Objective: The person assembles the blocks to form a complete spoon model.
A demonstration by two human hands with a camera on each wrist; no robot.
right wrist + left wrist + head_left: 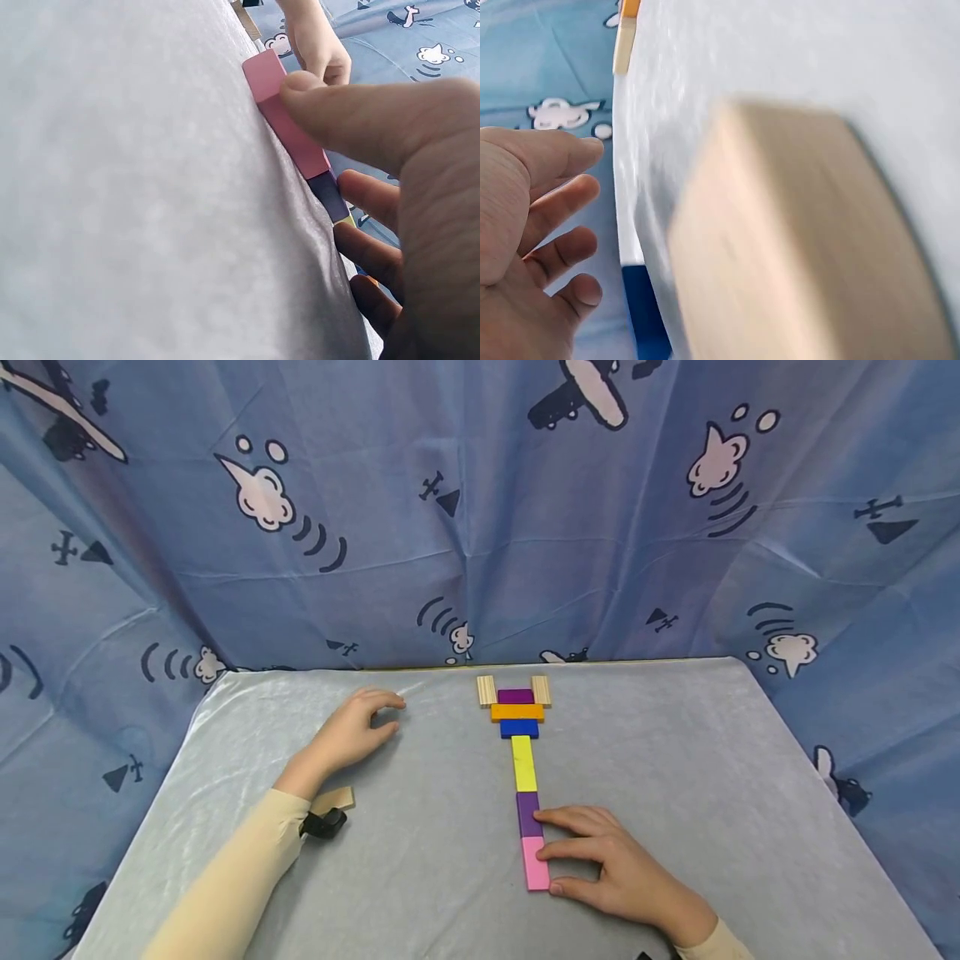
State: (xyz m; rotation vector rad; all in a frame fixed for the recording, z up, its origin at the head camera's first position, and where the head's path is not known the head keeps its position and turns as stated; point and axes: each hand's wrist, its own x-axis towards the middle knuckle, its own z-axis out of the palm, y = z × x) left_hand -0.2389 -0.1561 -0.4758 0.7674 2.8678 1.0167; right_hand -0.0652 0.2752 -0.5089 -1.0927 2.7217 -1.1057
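Note:
A column of blocks lies on the cloth: a pink block (534,867) nearest, then a purple block (528,817), a yellow block (523,763), a blue block (519,728), an orange block (517,712) and a second purple block (515,697). Two plain wooden blocks (486,691) flank the far end. My right hand (611,864) rests its thumb and fingertips along the right side of the pink and nearer purple blocks, fingers loosely bent. To the left, my left hand (354,727) holds nothing. Beneath its wrist lies another wooden block (780,240), partly hidden in the head view.
A pale grey cloth (435,827) covers the table. Behind its back edge hangs a blue curtain (390,593) printed with planes and clouds. A black wrist strap (324,823) sits on the left sleeve, close to the loose wooden block.

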